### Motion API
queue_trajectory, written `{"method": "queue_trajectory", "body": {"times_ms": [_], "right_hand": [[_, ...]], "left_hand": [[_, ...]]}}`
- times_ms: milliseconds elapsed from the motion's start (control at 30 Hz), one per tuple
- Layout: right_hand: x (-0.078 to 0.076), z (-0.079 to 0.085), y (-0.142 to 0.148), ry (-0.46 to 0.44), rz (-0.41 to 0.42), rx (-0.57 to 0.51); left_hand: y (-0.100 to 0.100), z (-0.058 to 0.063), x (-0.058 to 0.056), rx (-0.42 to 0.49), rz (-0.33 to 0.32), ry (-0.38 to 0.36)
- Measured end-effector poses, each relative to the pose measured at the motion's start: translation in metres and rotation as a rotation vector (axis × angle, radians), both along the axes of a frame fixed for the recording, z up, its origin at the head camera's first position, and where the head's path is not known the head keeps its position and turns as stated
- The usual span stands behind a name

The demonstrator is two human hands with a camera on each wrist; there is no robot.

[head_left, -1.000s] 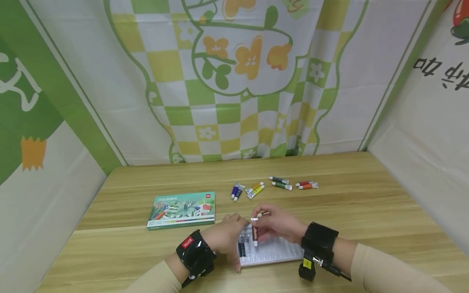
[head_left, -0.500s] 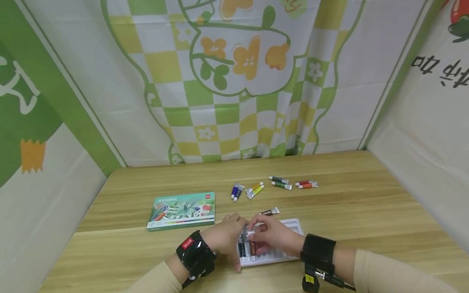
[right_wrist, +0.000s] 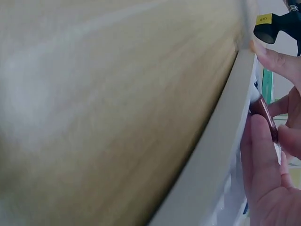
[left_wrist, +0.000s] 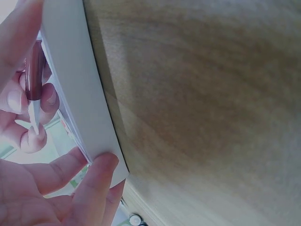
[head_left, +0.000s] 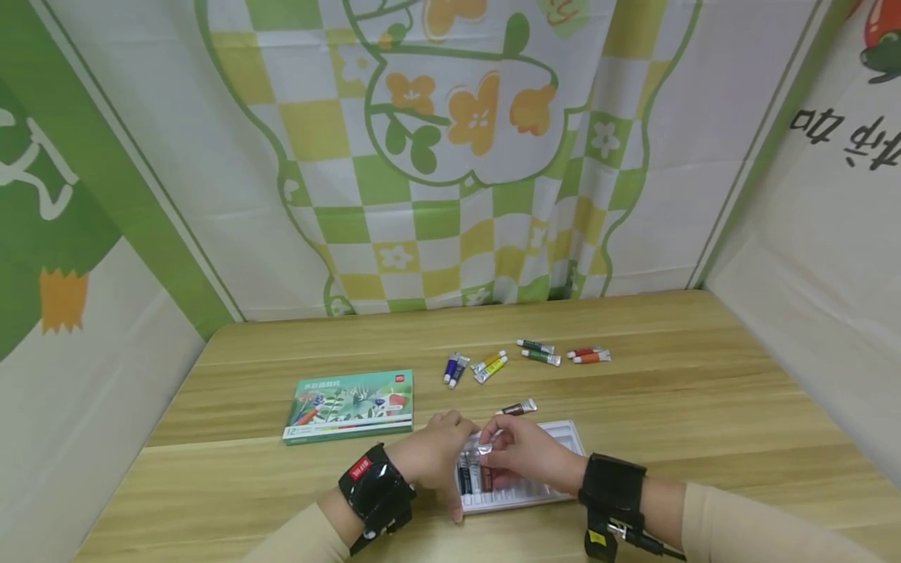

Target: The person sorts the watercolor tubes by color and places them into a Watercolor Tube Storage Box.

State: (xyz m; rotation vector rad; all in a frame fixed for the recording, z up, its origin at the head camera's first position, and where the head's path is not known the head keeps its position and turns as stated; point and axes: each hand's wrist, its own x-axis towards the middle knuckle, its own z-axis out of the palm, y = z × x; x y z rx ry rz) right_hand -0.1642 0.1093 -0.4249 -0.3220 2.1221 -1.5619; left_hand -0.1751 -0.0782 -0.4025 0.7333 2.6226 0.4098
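My left hand (head_left: 436,455) grips the left end of a white paint tray (head_left: 567,435), thumb at the near corner and fingers toward the far side. Over the tray, my right hand (head_left: 529,453) pinches a reddish-brown paint tube (head_left: 487,478) by its silver crimped end, cap toward me. That tube lies low, right beside a pale tube (head_left: 475,478) and a black tube (head_left: 464,480) in the tray's left slots. In the left wrist view the brown tube (left_wrist: 34,70) shows between right fingers; the right wrist view has the tube (right_wrist: 264,112) close at the tray's rim (right_wrist: 207,150).
A dark brown tube (head_left: 519,407) lies just behind the tray. Farther back are blue tubes (head_left: 454,369), yellow tubes (head_left: 491,366), green tubes (head_left: 540,356) and red and orange tubes (head_left: 591,356). A green paint box (head_left: 349,407) lies to the left on the wooden table (head_left: 232,391).
My right hand has lowered the reddish-brown tube from above the tray into place beside the pale tube. The left hand stays on the tray's end.
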Motion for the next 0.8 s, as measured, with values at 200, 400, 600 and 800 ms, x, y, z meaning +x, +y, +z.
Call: {"method": "queue_trajectory", "body": {"times_ms": [200,400,600,800], "right_hand": [[-0.004,0.004,0.003,0.264,0.105,0.234],[-0.007,0.007,0.004,0.452,0.223,0.407],[-0.003,0.011,0.004,0.540,0.289,0.478],[0.000,0.015,0.002,0.550,0.323,0.497]], "left_hand": [[0.000,0.000,0.000,-0.006,-0.005,0.001],[0.000,0.000,-0.001,-0.009,-0.009,-0.009],[-0.001,0.000,-0.001,-0.002,-0.013,-0.014],[-0.001,0.000,-0.001,-0.001,-0.011,-0.022]]}}
